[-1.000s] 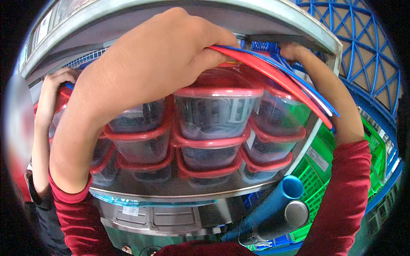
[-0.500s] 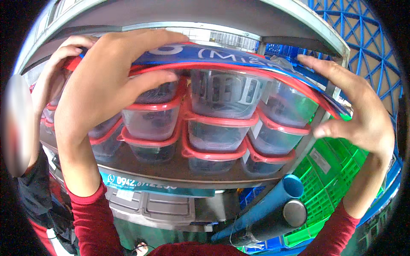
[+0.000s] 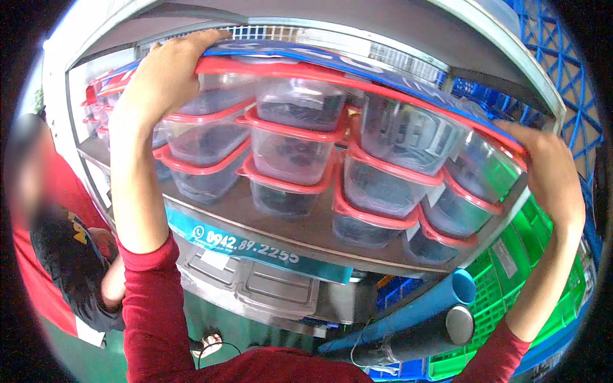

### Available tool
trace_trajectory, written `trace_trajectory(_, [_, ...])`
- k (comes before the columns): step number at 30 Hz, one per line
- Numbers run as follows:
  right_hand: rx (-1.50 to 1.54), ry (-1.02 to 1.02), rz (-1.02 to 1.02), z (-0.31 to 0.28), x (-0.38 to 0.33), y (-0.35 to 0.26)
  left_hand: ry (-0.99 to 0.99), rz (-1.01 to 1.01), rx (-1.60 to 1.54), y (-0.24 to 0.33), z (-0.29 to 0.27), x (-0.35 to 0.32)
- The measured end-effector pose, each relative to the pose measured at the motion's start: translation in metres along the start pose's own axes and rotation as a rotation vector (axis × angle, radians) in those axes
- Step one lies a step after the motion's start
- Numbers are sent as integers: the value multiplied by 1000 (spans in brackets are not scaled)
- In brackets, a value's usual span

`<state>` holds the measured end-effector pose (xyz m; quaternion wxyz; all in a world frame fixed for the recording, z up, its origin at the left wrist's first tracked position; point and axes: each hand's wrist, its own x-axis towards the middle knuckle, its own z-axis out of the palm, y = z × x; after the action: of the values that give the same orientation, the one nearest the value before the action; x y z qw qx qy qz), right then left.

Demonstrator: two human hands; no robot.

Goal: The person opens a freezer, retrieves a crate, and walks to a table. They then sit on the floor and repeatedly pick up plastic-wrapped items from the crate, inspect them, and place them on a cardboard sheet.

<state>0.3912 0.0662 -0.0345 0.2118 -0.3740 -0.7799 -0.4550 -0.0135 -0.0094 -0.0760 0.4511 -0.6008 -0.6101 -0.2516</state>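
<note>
Grip of both hands is closed on one long red-and-blue sheet (image 3: 357, 78), laid across the tops of stacked tubs; the left hand (image 3: 163, 80) is hooked over its upper edge, the right hand (image 3: 552, 172) clasped at its right end, thumb hidden. Hands are spaced wide, probably so that a limp length is kept spread. Beneath it, clear tubs (image 3: 389, 185) are ranked in four front stacks of three, twelve in all, with others half hidden at left; their flat red lids (image 3: 294, 135) presumably let them be piled steadily on the shelf (image 3: 313, 239). Below, one teal strip (image 3: 335, 274) is fixed along the edge, above two grey panels (image 3: 281, 290). Two tubes, one blue (image 3: 415, 306), one dark (image 3: 415, 338), are leaned beside green crates (image 3: 511, 255), their number unclear. One other person (image 3: 67, 268) is seen at left.
</note>
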Motion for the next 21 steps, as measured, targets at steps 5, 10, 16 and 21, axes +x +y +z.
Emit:
trace_trajectory(5, [-254,106,53,15,8,30,38,17,-15,-25,-2,28])
trace_trajectory(10, [-268,-78,113,24,42,42,-89,150,-19,-23,15,47])
trace_trajectory(16, [-264,-9,118,60,47,53,-377,112,115,-37,32,81])
trace_trajectory(21, [-250,-172,-26,63,41,51,-228,252,71,-49,78,73])
